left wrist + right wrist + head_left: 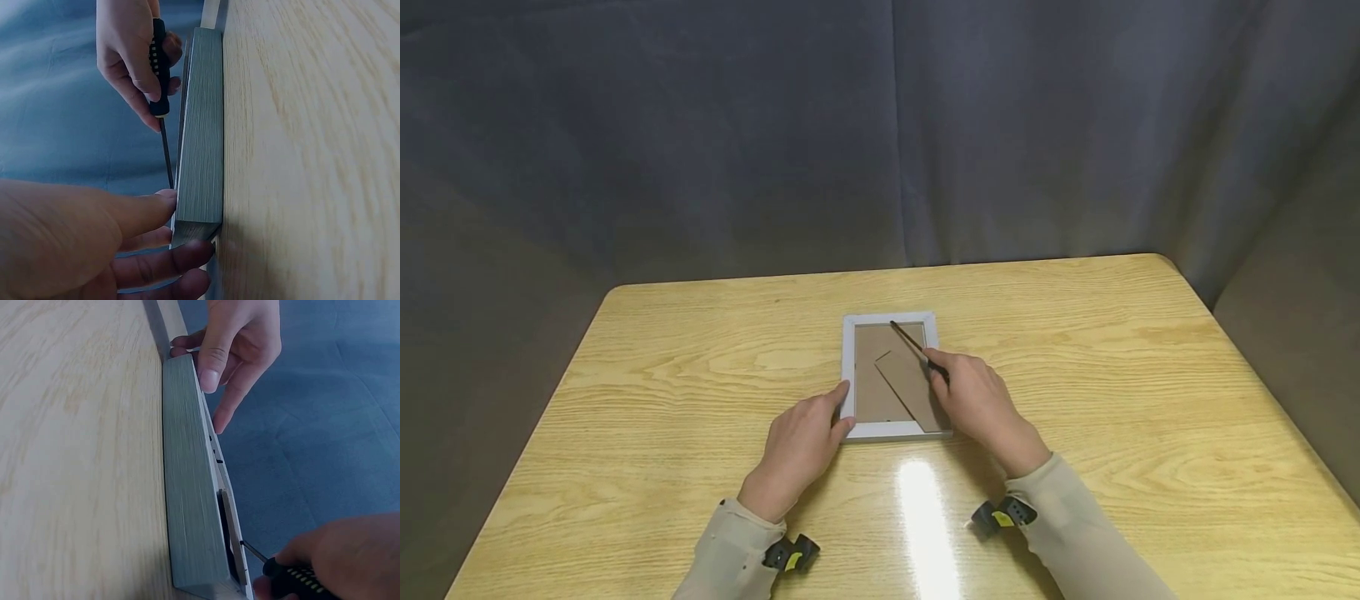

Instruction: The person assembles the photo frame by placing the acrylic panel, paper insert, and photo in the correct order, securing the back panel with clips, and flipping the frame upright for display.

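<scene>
A picture frame (848,358) with a pale border lies on the table, its brown backing board (871,396) facing up. The slanted stand flap (913,387) lies nearly flat on the board. My left hand (801,437) grips the frame's near left corner, thumb on the border and fingers along the side. In my right hand (977,400) is a screwdriver (908,337) with a dark handle (160,103) and a thin shaft. Its tip points to the far inner edge of the border; whether it touches there I cannot tell. The right wrist view shows the frame's side (194,487) edge-on.
The wooden table (700,358) extends around the frame on all sides, with a bright light reflection on its near part. Dark curtains (760,150) hang behind and beside it. Small wrist cameras (793,553) are strapped at both sleeves.
</scene>
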`<state>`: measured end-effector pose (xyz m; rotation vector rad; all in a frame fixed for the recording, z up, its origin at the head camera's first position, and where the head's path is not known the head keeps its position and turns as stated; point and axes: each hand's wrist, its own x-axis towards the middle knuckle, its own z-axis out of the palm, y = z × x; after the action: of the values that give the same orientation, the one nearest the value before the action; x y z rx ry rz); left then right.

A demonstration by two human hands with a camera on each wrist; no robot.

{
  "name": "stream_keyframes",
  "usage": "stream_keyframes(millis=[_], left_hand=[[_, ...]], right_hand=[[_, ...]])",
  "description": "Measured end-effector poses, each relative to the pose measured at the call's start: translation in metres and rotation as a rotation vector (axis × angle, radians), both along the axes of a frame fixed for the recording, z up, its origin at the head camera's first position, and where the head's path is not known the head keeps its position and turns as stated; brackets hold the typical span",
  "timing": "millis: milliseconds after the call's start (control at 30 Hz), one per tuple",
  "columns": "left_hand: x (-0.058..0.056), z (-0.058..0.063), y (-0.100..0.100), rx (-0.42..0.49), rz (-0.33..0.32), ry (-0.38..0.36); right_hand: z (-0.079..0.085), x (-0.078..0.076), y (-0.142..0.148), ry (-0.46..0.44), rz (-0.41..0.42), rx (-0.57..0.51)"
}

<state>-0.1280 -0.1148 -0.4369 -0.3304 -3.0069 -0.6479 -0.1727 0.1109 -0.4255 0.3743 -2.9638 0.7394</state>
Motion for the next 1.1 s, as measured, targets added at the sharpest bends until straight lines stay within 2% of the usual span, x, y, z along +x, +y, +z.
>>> stream_keyframes(millis=[433,767,1100], left_hand=[[-0.0005,0.0015,0.0011,0.004,-0.004,-0.03],[-0.0011,0.0004,0.0008,-0.011,-0.01,-0.029],[-0.0004,0.0009,-0.0004,-0.014,-0.003,-0.036]], right_hand=[[-0.0007,-0.0008,0.0003,0.013,0.029,0.025],[0.0024,0.0006,-0.0022,-0.009,0.013,0.081],[0.003,0.0006,-0.0054,-0.028,0.021,0.071]])
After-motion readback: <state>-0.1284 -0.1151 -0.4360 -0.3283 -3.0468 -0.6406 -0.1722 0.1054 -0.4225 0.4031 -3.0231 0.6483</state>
